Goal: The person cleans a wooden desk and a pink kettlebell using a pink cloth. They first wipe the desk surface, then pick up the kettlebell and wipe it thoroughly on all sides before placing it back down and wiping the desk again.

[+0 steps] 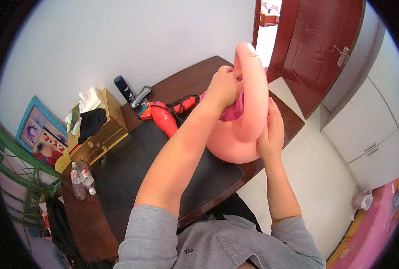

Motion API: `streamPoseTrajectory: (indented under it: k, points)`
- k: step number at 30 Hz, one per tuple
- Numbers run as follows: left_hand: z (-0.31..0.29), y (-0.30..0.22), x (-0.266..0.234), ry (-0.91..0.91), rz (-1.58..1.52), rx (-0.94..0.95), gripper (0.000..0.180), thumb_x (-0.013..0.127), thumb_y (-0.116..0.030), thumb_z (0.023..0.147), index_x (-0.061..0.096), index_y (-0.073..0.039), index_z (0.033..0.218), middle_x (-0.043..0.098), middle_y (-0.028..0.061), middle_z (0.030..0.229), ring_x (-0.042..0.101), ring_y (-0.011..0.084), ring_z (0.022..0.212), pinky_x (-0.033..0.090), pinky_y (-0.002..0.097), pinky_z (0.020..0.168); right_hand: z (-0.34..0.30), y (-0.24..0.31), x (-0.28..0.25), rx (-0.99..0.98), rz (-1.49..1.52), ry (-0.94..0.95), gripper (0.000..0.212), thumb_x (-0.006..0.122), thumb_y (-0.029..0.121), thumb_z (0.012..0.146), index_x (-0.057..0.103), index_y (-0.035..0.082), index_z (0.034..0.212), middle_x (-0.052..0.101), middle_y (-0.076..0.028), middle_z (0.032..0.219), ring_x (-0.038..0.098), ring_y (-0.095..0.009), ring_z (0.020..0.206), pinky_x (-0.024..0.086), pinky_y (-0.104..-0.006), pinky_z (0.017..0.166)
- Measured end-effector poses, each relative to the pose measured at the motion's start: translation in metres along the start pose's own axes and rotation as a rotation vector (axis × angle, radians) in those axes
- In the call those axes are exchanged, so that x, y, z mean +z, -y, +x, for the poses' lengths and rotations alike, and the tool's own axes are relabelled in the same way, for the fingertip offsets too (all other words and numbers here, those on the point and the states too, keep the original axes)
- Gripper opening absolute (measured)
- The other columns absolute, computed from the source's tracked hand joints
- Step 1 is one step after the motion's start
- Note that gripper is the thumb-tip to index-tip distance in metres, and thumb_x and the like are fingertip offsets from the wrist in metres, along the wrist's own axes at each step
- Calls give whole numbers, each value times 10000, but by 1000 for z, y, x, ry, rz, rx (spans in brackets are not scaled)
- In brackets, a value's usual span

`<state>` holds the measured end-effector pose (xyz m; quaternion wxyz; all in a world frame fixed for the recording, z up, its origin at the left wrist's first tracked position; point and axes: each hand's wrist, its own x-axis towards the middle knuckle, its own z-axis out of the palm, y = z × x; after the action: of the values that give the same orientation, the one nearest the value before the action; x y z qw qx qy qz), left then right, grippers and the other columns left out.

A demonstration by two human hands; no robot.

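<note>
Magenta cloth (233, 110) seems pinched in the left grip (226, 85).

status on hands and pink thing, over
Left hand at magenta cloth. Right hand against side of pink rounded object. Thick loop between hands. Red hair dryer nearby on desk.
</note>
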<state>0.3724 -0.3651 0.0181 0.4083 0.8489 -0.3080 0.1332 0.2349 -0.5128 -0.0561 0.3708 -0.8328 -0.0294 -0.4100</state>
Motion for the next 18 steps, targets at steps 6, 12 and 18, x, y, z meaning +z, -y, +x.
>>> streamPoseTrajectory:
  k: [6, 12, 18]
  points:
    - [-64, -1, -3, -161, -32, 350, 357, 648, -281, 960, 692, -32, 1212, 632, 193, 1350, 606, 395, 1226, 467, 478, 1046, -4, -5, -4, -33, -18, -72, 486, 574, 255, 999, 586, -14, 1403, 549, -229, 1492, 503, -419, 1392, 371, -497, 1169]
    - [-151, -12, -21, -350, -345, -70, 235, 569, -186, 1052, 655, 7, 1156, 666, 123, 1265, 639, 264, 1175, 504, 392, 1000, -4, -3, -3, -45, -52, -72, 515, 602, 294, 980, 591, 6, 1407, 563, -221, 1472, 515, -423, 1369, 381, -502, 1157]
    - [-117, -91, -69, -436, -699, 99, 390, 445, -274, 1123, 583, 20, 1341, 533, 190, 1465, 573, 296, 1312, 470, 439, 1102, -6, -7, -5, -47, -72, -84, 527, 624, 293, 961, 596, 13, 1407, 563, -210, 1473, 509, -415, 1378, 376, -505, 1161]
